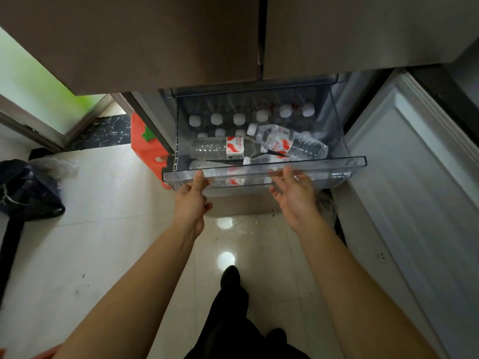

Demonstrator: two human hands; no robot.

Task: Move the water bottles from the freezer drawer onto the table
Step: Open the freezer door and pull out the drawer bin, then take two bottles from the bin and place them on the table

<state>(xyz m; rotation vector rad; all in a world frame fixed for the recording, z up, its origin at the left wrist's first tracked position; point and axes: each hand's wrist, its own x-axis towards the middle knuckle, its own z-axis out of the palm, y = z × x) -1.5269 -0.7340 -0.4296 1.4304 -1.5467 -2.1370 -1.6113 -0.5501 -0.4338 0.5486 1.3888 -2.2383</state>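
The clear freezer drawer [334, 165] is pulled out below the fridge's upper doors. Inside, several water bottles with white caps stand upright at the back [239, 118]. On top of them lie others with red and white labels, one at the left [220, 148] and one tilted at the right [289, 141]. My left hand [193, 196] grips the drawer's front rim near its left end, thumb on top. My right hand [294, 194] has its fingers curled under the rim near the middle.
The open freezer door [414, 182] stands at the right, close to my right arm. An orange plastic stool [146, 146] sits left of the drawer. A dark bag [28, 190] lies on the tiled floor at the left. My dark-trousered leg and foot [229, 278] stand below.
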